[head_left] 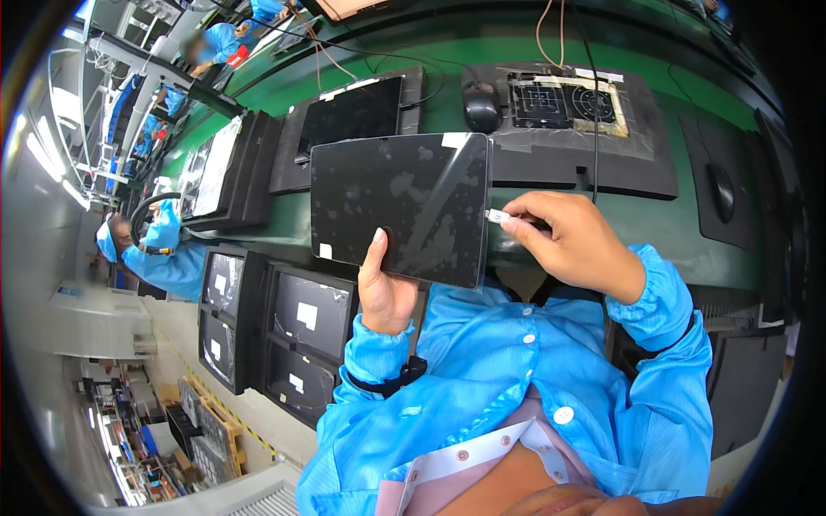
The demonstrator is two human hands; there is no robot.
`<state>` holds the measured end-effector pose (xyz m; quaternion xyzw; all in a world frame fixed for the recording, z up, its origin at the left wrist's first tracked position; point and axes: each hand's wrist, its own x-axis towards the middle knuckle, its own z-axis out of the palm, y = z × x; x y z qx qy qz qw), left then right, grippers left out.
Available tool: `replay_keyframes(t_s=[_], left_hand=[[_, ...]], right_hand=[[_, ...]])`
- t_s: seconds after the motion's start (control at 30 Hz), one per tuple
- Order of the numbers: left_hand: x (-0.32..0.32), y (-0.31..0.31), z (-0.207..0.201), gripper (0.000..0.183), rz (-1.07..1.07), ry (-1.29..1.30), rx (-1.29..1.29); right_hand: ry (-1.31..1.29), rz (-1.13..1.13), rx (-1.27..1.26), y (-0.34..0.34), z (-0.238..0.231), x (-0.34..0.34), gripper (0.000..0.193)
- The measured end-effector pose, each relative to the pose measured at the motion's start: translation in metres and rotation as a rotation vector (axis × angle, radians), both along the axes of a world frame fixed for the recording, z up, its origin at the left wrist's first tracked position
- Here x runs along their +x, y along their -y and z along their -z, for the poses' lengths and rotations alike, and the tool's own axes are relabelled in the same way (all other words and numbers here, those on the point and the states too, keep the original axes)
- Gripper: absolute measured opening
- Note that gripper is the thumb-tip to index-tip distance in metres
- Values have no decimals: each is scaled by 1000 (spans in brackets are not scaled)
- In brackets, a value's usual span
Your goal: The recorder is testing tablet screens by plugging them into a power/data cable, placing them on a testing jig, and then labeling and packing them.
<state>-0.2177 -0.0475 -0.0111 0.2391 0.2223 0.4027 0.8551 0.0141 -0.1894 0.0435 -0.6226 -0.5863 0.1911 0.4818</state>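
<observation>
My left hand (385, 288) grips the lower edge of a black tablet (400, 206), thumb on its dark, smudged screen. A film with white tabs covers the glass. My right hand (572, 241) pinches a small white cable plug (497, 217) against the tablet's right edge. Whether the plug is seated in the port I cannot tell. Both blue sleeves come up from the bottom of the view.
A green conveyor (688, 228) runs past, carrying black trays with another tablet (353, 112), a black mouse (480, 107) and a taped test fixture (568, 101). Stacked trays of tablets (284, 331) stand lower left. A co-worker in blue (159, 249) sits at left.
</observation>
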Motion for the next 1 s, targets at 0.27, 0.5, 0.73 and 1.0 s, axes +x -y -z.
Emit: replay_keyframes(t_s=[0.27,0.5,0.73,1.0], left_hand=[[43,7,-14,37,95,-96,84],[104,31,-21,39,129,-102,252],[205,66,-19,29,262,-13,27],[297,81,10,27,433,135,-127]], right_hand=[[145,-155,-152,23,-37,46,16],[79,29,-319,60,-36,87,21],[505,214,-250,94,-33,157,53],[616,160,-301,106,-6,236,86]])
